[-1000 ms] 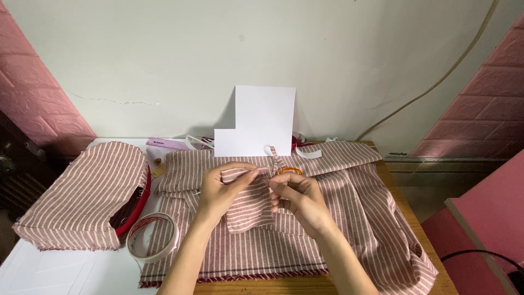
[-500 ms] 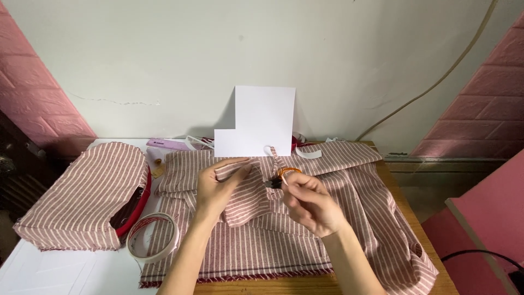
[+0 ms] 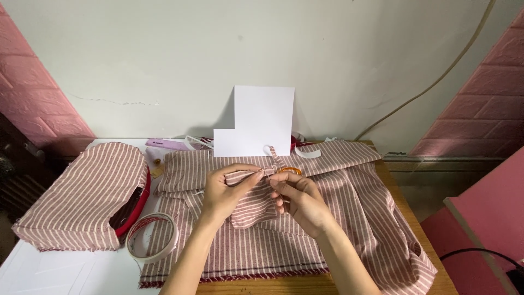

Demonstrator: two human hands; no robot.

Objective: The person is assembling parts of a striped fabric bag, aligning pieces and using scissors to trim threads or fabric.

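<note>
My left hand point(image 3: 221, 191) grips the upper left edge of a small folded piece of red-and-white striped fabric point(image 3: 254, 210), lifted just above the big striped cloth point(image 3: 355, 218) on the table. My right hand point(image 3: 299, 199) pinches the same piece at its top right corner, fingertips meeting the left hand's. A thin striped strip point(image 3: 271, 154) with a loop at its end rises from that pinch point. An orange ring-shaped object point(image 3: 290, 170) lies just behind my right fingers, partly hidden.
A roll of tape point(image 3: 153, 236) lies at the front left. A rounded form covered in striped fabric point(image 3: 87, 191) with a red rim point(image 3: 136, 210) sits at the left. A white card point(image 3: 262, 123) leans on the wall. A pink box point(image 3: 491, 229) stands at the right.
My right hand has come back up from the cloth to the top corner of the small piece. Both hands now pinch it together, and the piece is raised a little.
</note>
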